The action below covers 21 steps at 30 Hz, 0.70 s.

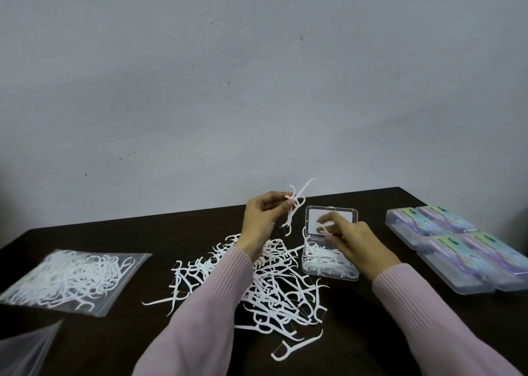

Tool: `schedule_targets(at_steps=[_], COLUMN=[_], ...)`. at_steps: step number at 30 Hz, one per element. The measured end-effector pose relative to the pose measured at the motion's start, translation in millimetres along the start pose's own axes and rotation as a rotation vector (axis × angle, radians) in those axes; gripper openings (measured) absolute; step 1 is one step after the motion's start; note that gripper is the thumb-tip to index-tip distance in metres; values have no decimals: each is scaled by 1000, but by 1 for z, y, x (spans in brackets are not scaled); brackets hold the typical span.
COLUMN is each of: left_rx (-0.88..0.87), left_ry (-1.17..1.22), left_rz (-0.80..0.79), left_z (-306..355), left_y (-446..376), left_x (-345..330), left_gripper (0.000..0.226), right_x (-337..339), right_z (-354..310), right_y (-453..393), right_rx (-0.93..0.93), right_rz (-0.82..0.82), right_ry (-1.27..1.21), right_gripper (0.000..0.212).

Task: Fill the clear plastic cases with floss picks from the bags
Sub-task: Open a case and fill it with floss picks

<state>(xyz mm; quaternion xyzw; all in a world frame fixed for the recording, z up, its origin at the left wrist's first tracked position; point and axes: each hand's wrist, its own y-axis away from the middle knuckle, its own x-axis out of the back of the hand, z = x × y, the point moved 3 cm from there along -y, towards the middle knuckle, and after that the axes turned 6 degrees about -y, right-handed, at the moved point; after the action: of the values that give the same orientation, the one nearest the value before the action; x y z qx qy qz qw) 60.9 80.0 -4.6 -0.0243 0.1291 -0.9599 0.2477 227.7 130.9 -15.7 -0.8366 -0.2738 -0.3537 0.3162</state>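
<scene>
- Our left grip (264, 212) pinches a few floss picks (295, 204) above the loose pile (271, 284).
- Our right grip (350, 238), motion-blurred, pinches one pick (322, 228) over the open case (328, 261), hiding part of it.
- Closed cases (457, 247) run off the surface (85, 347) on the right.

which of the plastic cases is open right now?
The clear case under the right hand, lid up, holding loose floss picks. The four labelled cases at the right lie shut.
</scene>
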Motion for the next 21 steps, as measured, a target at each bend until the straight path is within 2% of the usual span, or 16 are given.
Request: schedule_targets(at_steps=[5, 9, 11, 17, 21], left_rx=[1, 8, 14, 20, 21], left_ry=[10, 11, 21, 22, 28], left_rz=[12, 9, 9, 3, 2], left_z=[1, 0, 0, -1, -1], left_y=[0, 0, 0, 0, 0], left_x=[2, 2, 2, 2, 2], left_gripper=[14, 11, 11, 11, 13], right_x=[-4, 6, 8, 3, 2], right_z=[3, 6, 10, 17, 18], right_y=[0, 4, 5, 4, 3], right_rx=[-18, -121, -197, -359, -337], right_rz=[-71, 120, 148, 106, 107], right_ry=[199, 400, 475, 559, 452], right_gripper=[22, 26, 28, 42, 30])
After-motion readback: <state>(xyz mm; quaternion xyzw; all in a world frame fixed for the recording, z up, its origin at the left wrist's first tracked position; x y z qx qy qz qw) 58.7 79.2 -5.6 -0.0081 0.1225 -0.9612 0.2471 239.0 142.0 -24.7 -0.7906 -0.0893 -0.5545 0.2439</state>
